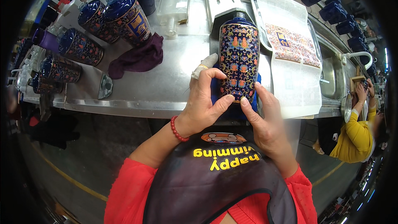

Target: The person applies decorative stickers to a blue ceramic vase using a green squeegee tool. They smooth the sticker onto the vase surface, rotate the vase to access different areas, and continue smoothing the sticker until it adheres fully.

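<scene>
A dark blue ceramic bottle (239, 56) covered in an orange and pink floral pattern lies lengthwise on the steel table (166, 83), neck pointing away from me. My left hand (203, 99) grips its near left side, with the thumb pressing the bottom edge; the index finger wears a white bandage. My right hand (265, 118) holds the near right side, thumb on the base. A blue cloth (214, 95) lies under the bottle.
Several similar patterned bottles (124, 16) lie at the left with a purple cloth (139, 58). A sheet of printed decals (292, 43) rests in a tray at the right. A clear plastic bottle mould (174, 4) sits behind. Another person in yellow (356, 137) works at the right.
</scene>
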A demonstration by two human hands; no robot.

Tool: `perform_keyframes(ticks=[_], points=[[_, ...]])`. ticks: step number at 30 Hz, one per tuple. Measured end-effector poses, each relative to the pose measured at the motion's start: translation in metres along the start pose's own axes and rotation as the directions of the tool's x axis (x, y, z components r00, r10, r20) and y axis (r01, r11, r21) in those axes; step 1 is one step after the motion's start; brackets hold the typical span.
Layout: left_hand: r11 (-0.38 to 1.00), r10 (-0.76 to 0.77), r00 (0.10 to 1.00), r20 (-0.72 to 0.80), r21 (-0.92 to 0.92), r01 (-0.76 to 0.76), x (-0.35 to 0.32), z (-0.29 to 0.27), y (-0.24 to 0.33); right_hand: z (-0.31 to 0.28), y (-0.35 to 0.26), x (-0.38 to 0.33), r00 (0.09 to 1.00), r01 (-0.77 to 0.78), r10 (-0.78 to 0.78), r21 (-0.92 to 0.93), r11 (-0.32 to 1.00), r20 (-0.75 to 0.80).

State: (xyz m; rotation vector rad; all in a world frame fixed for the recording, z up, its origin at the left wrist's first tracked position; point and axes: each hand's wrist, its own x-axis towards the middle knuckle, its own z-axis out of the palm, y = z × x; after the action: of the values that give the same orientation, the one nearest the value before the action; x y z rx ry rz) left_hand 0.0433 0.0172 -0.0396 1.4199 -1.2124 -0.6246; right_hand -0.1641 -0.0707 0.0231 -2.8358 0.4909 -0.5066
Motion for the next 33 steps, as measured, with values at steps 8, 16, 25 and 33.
perform_keyframes(ticks=[8, 16, 25, 33], points=[[0.998, 0.057, 0.998, -0.02, 0.04, -0.056, 0.001, 0.001, 0.0, 0.002, 0.001, 0.0, 1.0, 0.014, -0.013, 0.017, 1.0, -0.022], [0.996, 0.064, 0.996, 0.069, 0.055, -0.068, 0.0, -0.006, -0.004, 0.004, 0.002, 0.0, 0.999, 0.004, -0.002, 0.043, 0.999, -0.049], [0.992, 0.072, 0.996, 0.048, 0.103, -0.076, 0.0, -0.005, -0.002, 0.013, 0.007, -0.004, 0.985, -0.007, 0.024, 0.097, 0.995, -0.171], [0.979, 0.038, 0.999, -0.008, 0.203, -0.035, -0.006, 0.004, 0.014, 0.009, 0.009, -0.01, 0.971, -0.016, 0.061, 0.191, 0.981, -0.232]])
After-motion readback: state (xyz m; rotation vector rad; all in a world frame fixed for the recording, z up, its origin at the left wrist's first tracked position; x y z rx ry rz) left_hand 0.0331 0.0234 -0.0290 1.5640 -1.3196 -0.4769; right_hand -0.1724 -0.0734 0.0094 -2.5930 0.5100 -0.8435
